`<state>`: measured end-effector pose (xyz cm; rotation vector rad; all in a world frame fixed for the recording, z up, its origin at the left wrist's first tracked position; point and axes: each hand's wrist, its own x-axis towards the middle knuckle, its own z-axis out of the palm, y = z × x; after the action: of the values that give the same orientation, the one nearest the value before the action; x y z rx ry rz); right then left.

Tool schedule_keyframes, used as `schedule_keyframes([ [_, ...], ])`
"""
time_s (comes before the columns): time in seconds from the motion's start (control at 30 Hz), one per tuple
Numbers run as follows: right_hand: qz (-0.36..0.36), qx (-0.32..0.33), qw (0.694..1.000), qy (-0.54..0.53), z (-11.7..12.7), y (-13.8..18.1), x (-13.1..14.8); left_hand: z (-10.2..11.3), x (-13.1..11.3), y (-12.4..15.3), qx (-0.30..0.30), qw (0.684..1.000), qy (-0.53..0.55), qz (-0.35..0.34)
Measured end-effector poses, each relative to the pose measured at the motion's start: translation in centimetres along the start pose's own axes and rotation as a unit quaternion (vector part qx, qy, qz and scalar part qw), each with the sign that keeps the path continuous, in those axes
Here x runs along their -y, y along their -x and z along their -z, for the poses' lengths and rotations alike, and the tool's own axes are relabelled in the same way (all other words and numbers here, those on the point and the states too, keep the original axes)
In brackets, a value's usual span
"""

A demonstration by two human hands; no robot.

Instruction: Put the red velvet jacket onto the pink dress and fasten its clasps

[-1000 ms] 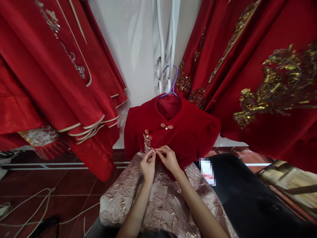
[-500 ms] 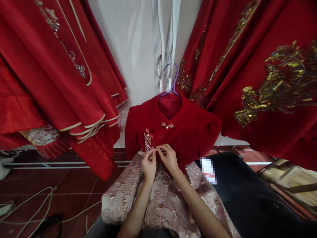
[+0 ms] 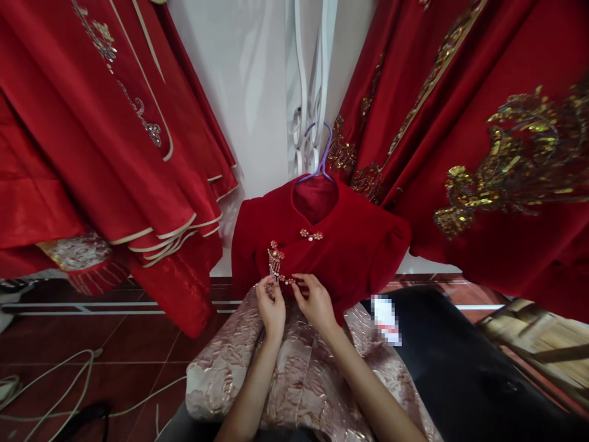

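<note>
The beaded string [image 3: 286, 281] was too small to show whether the left hand [image 3: 271, 313] or the right hand [image 3: 317, 307] pinched it. The lower bar of the purple hanger [image 3: 329, 144] was hidden inside the red jacket [image 3: 350, 245], whose lower front lay partly behind the right hand. Blocky blurring made the white label [image 3: 386, 319] unreadable. The top edge cut off the hanging clothes [image 3: 92, 159], the left edge the cable [image 3: 85, 374], the bottom edge both forearms [image 3: 363, 374].

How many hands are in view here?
2. The left hand is by the bead string's left part, the right hand at its right end, both at the red garment's front.
</note>
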<state>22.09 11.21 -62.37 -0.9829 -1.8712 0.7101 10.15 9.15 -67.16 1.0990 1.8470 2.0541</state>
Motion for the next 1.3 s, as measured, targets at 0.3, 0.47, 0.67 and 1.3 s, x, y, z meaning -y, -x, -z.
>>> schedule_keyframes([
  [0.3,-0.045,0.014,0.996,-0.074,1.5,0.2,-1.1,0.4,-0.3,0.4,0.036,0.998,-0.049,-0.025],
  [0.47,-0.02,0.037,0.991,-0.127,-0.6,1.0,-2.4,0.2,-0.5,0.8,0.1,0.995,-0.02,-0.016],
  [0.67,-0.021,0.031,0.99,-0.138,-1.4,1.3,-2.8,0.0,-0.2,0.8,0.14,0.99,0.006,0.017],
  [1.3,-0.031,0.034,0.985,-0.164,-0.3,1.1,-1.6,0.1,0.0,0.6,0.101,0.989,0.063,0.088],
])
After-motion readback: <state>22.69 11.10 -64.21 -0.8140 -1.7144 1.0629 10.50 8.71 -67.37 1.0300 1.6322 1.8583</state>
